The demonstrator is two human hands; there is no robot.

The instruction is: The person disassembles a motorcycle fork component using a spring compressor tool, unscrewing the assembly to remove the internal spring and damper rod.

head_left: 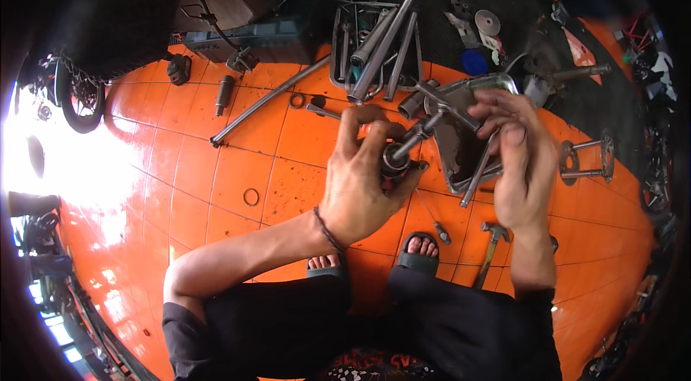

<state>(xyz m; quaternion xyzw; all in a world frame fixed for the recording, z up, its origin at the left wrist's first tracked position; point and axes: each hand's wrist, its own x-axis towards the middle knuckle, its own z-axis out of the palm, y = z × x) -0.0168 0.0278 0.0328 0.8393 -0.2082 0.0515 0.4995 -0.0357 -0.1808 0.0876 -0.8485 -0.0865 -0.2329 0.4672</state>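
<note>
Steel, much of it oily, is what the hands are occupied with. By the left hand (360, 186), a short metal cylinder (389, 158) is grasped firmly, its round open end tipped up between thumb and fingers. Into that end the shaft of a T-shaped tool (417, 139) is seated at a slant, its crossbar raised toward the right hand (524, 158). The right hand's fingers are half curled and slightly blurred beside the crossbar; whether it is gripped cannot be told. A thin rod (475, 183) is seen slanting down just below the right fingers; its support cannot be made out.

Beneath and between the hands, a metal pan (452, 150) is partly covered. Directly beyond the left hand, long bars and wrenches are heaped in a tool tray (334, 64). Past the right hand, a blue disc (475, 62) is laid on dark matting. To the right of the right hand, a part with two discs joined by rods (586, 158) is set down.

Left of the left hand, a loose ring (257, 200) is noted on orange tiles (237, 172); farther off, a long bar (270, 104) is laid diagonally. Nearer the body, below and between the hands, a screwdriver (442, 233) is found, with a hammer (491, 249) under the right wrist.
</note>
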